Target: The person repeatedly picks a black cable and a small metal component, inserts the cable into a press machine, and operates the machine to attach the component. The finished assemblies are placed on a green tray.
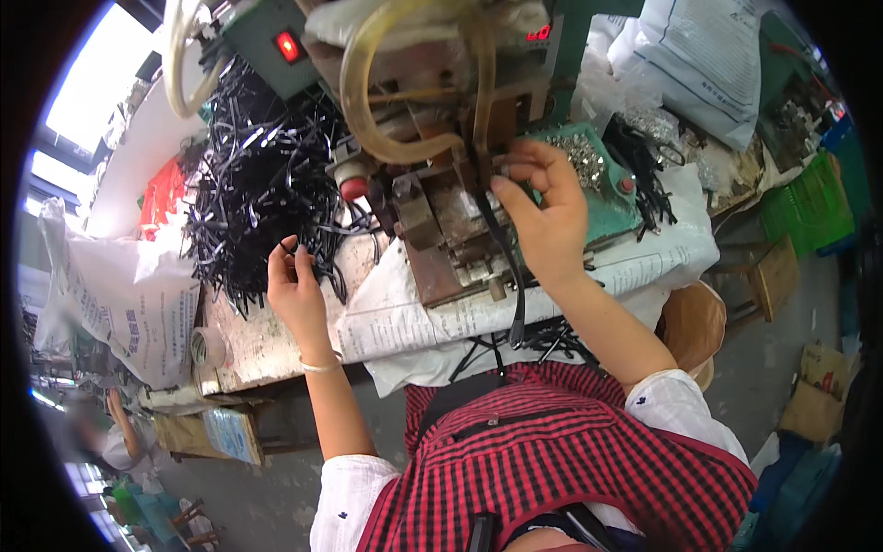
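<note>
Your right hand (543,216) pinches a black strap (504,248) at the press (441,230); your left hand (296,281) plucks another from the left pile (258,184); feed it next

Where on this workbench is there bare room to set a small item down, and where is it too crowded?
Bare bench shows below the black strap pile, between the tape roll and the left hand. The white sack spread before the press machine is also free. Around the right hand and the metal clips it is crowded.
</note>
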`<action>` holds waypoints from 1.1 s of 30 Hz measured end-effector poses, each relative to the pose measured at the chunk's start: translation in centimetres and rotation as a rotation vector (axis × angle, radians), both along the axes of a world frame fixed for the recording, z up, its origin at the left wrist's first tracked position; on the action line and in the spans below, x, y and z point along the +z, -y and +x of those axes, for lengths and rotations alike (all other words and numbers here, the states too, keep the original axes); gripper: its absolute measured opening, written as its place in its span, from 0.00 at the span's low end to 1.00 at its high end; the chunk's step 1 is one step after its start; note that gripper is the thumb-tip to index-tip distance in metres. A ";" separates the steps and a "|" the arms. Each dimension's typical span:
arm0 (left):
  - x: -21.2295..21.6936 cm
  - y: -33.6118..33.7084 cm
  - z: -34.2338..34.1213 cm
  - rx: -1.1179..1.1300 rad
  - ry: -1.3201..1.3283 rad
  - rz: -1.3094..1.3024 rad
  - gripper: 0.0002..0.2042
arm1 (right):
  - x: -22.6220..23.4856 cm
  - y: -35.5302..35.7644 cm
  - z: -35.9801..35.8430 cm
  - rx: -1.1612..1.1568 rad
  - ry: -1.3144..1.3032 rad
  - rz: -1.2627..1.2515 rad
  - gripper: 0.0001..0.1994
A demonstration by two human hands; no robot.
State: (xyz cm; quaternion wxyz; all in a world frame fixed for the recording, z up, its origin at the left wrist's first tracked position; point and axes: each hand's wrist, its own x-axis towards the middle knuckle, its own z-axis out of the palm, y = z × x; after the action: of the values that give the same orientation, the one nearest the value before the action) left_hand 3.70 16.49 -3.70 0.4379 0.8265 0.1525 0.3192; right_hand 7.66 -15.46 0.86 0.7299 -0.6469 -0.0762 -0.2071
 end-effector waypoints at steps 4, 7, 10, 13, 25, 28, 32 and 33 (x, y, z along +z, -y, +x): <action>6.2 8.2 -0.3 -0.175 0.350 -0.165 0.05 | 1.9 -0.2 -0.3 0.075 0.058 -0.001 0.22; 6.6 11.8 -0.5 -0.348 0.728 0.177 0.05 | 3.4 0.0 -2.0 0.173 -0.018 0.076 0.27; 7.4 14.9 -2.1 -0.597 0.682 0.541 0.10 | 4.9 1.1 -3.9 0.263 -0.019 -0.109 0.30; 7.0 17.5 -1.1 -0.684 0.670 0.680 0.13 | 5.5 3.9 -1.1 0.318 0.000 -0.380 0.27; 6.1 18.1 0.7 -0.736 0.719 0.678 0.14 | -5.5 12.9 -0.7 -0.115 -0.197 -0.821 0.06; 5.9 18.1 -0.1 -0.741 0.665 0.627 0.14 | -5.4 11.9 -1.0 -0.165 -0.149 -0.966 0.05; 6.0 18.5 -1.7 -0.734 0.526 0.478 0.17 | -5.3 10.4 -0.8 -0.278 -0.066 -1.121 0.05; 5.9 18.4 -2.8 -0.733 0.437 0.404 0.19 | -5.4 10.2 -0.9 -0.292 -0.059 -1.150 0.04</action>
State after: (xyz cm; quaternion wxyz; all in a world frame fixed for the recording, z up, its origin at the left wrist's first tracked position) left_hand 0.92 -1.90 2.24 0.3740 0.8079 -0.3103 0.3333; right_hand 6.80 -25.70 -4.50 0.2278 -0.9479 -0.0662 -0.2129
